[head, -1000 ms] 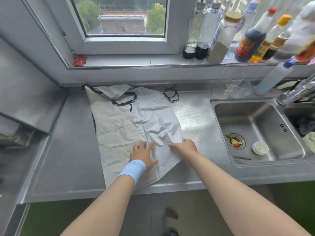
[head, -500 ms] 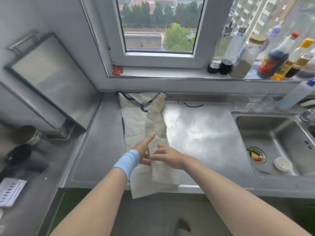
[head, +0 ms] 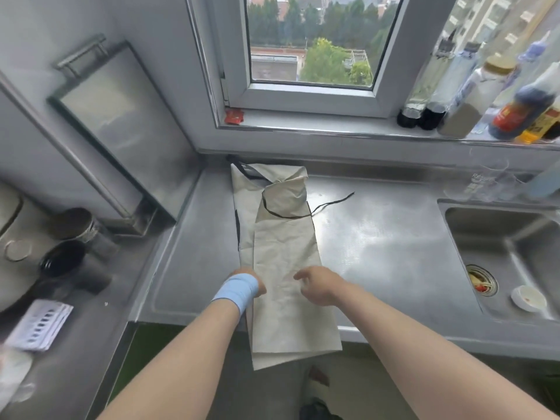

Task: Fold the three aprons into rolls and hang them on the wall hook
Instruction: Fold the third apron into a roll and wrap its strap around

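Note:
One beige apron (head: 285, 237) with black straps lies on the steel counter (head: 378, 253), folded lengthwise into a narrow strip. Its lower end hangs over the counter's front edge. A black tie string (head: 333, 203) trails off to the right near its top. My left hand (head: 260, 287), with a blue wristband, is at the strip's left edge; its fingers are hidden by the wrist and cloth. My right hand (head: 318, 286) rests on the strip's right side with fingers loosely apart. No other aprons or wall hook are in view.
A sink (head: 500, 247) with a small white dish is set into the counter at right. Sauce bottles (head: 521, 116) line the windowsill. A steel board (head: 115, 131) leans on the left wall, with dark pots (head: 66, 256) and a paper card (head: 39, 325) below it.
The apron went from spread wide to folded over into a narrow strip lying flat. Both hands have slid down toward the counter's front edge, and the view has swung left.

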Tool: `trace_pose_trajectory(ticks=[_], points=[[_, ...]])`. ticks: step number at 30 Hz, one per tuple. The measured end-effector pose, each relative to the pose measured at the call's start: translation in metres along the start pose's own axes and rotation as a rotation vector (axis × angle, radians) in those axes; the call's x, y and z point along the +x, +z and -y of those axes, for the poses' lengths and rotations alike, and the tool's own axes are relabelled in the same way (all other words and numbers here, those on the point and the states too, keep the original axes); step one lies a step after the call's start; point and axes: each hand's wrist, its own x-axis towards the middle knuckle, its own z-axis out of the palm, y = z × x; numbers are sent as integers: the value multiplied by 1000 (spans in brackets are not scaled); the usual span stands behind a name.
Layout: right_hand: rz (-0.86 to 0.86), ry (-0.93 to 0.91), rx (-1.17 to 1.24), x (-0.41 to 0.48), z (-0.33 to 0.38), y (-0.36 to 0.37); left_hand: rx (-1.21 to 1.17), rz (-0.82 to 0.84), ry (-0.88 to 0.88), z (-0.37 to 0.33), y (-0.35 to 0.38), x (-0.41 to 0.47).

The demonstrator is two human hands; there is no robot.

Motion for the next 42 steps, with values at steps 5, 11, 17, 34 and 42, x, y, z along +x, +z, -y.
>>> trace_pose_trajectory(ticks=[5,11,17,34,42], points=[[-271,-29,-38,33,0,-57,-116,-301,164,-25,-52,32],[-392,-59,-99,94,-14,-108,-136,-415,467,-78,-83,70],[-293,-54,-280,141,-34,-123,35,-224,487,-113,-86,120],[-203,-227,980,140,79,-204,-813,-276,458,-93,-168,107],[-348,-168,39,169,99,-178,-1283,-209,151,-24,-229,134]])
